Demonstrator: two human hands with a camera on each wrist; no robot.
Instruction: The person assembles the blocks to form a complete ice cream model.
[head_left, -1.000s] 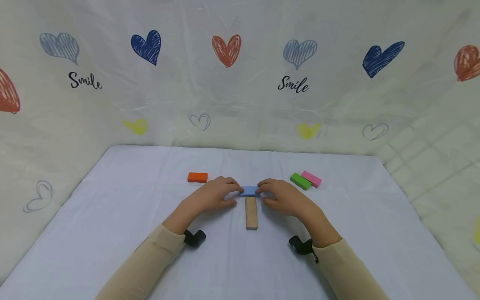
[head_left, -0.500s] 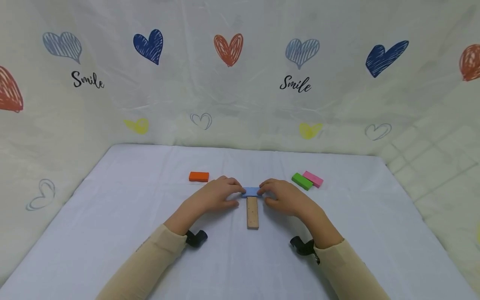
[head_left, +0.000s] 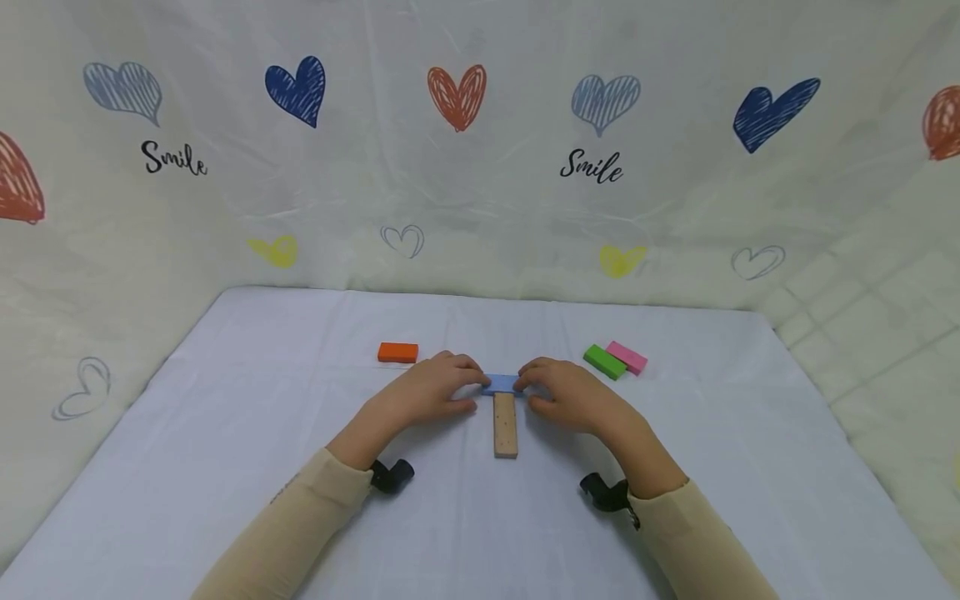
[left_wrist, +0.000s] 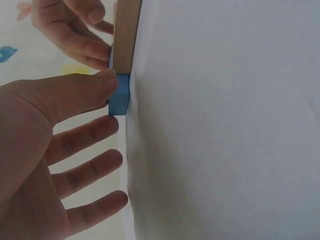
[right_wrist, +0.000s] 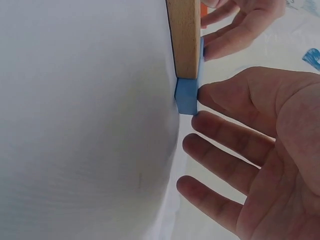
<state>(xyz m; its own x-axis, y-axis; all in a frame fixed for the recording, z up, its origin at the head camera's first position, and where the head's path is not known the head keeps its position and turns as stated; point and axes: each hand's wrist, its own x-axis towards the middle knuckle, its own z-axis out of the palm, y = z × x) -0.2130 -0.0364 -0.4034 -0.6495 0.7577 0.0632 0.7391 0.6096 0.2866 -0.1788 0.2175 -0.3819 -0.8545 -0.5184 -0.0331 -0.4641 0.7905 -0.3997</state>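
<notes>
both hands pinch blue block (head_left: 501, 383) ends: left hand (head_left: 427, 390), right hand (head_left: 570, 393). step: squaring it across wooden block (head_left: 505, 424) top; next calls for gentle release.

Both hands cover the blue block's (head_left: 501, 383) ends.

A matt painted blue block (head_left: 501, 383) meets a bare-wood block (head_left: 505, 424) on smooth cloth (head_left: 225, 433).

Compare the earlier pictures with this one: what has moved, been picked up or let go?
Nothing visibly changed. The left hand and right hand still pinch the ends of the blue block, set crosswise at the far end of the wooden block. The orange block, green block and pink block stayed put.
</notes>
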